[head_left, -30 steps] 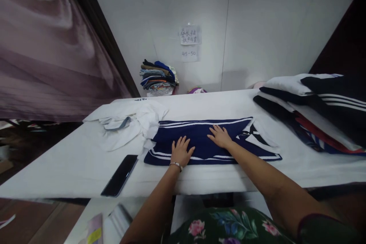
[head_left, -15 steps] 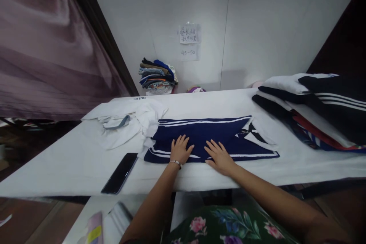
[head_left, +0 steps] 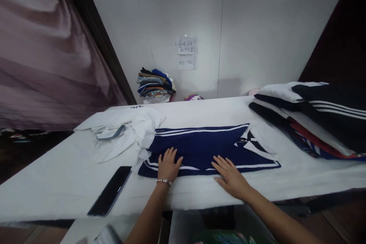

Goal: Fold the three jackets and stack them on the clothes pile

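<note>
Lying beneath left hand (head_left: 168, 166) and right fingertips (head_left: 219, 166), a folded navy shirt (head_left: 197, 141)

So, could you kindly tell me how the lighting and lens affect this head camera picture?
In the head view, the light is soft and even, with only faint shadows by the left hand on the navy shirt; the wide lens stretches the curtain and bows the table; the phone carries a pale sheen; the handwriting on the wall note is blurred.
</note>
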`<state>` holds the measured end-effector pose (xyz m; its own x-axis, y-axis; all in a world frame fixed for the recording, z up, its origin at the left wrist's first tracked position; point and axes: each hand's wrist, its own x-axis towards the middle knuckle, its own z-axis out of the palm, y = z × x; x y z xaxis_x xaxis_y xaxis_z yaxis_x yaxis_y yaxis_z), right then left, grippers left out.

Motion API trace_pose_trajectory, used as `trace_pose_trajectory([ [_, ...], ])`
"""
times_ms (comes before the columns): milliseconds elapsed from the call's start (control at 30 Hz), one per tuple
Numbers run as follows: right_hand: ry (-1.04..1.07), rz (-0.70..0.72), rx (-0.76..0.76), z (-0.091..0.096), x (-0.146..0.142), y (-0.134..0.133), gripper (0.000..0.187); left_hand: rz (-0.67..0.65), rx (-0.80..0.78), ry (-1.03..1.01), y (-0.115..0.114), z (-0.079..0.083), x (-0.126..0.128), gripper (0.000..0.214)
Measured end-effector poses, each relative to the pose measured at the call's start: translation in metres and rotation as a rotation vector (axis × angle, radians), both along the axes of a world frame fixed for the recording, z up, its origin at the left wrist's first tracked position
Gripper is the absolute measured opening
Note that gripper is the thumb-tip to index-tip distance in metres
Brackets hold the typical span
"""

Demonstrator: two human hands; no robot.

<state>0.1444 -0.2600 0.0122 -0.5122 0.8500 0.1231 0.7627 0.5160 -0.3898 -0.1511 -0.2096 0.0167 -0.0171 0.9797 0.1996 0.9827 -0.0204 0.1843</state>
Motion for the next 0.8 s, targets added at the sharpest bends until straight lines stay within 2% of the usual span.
trace_pose_trajectory([
  [267,0.034,-0.017,-0.067,0.004,-0.002,0.002,0.058,-0.001,-0.013,-0.010,0.001,0.001,-0.002,0.051],
  [367,0.037,-0.071,-0.004,0.013,0.001,0.014,0.058,-0.001,-0.011,-0.009,0.000,0.002,-0.001,0.050],
  [467,-0.007,-0.185,0.101,0.018,0.018,0.032,0.058,0.000,-0.007,-0.005,0.000,0.003,0.000,0.049],
  [633,-0.112,-0.313,0.063,0.004,0.053,0.049,0.059,0.006,-0.022,0.005,0.001,0.003,0.000,0.049],
  [800,-0.134,-0.307,0.079,-0.008,0.058,0.047,0.059,0.006,-0.017,-0.006,0.001,0.004,0.001,0.048],
])
